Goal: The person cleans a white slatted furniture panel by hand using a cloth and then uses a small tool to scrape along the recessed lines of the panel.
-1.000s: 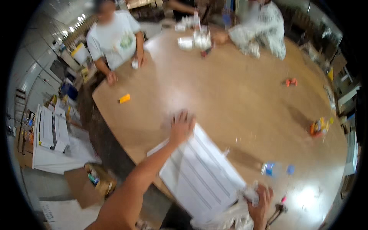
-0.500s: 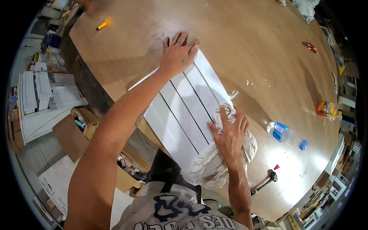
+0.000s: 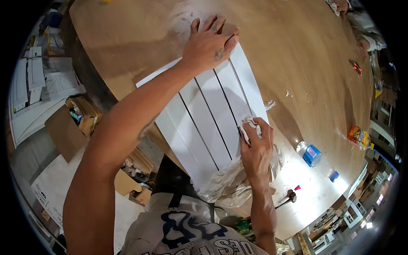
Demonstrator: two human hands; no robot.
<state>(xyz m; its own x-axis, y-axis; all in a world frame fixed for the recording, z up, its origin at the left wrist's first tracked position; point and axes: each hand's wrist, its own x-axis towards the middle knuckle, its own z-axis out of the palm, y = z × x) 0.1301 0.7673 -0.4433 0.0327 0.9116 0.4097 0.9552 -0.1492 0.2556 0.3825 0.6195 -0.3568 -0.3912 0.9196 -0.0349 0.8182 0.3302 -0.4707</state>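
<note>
A white panel [image 3: 204, 123] with dark lengthwise grooves lies on the brown table, its near end close to my body. My left hand [image 3: 210, 44] rests across the panel's far edge, fingers spread and bent over it, holding nothing. Near the panel's right side, my right hand [image 3: 257, 146] is closed on a bunched off-white cloth [image 3: 229, 180]. A wad of that cloth pokes out past the fingertips and presses on the panel by a groove. The rest trails back beneath my wrist over the near corner.
On the brown table [image 3: 306, 55], right of the panel, are a clear bottle [image 3: 316, 157] with a blue cap, an orange-labelled bottle [image 3: 359, 137], red-handled pliers [image 3: 355, 67] and a hammer-like tool [image 3: 289, 198]. An open cardboard box [image 3: 83, 114] and white panels [image 3: 34, 80] stand at left.
My right hand has closed more tightly around the cloth wad, its fingers now curled in. My left hand still rests on the panel's far edge. The whole view has shifted and turned slightly.
</note>
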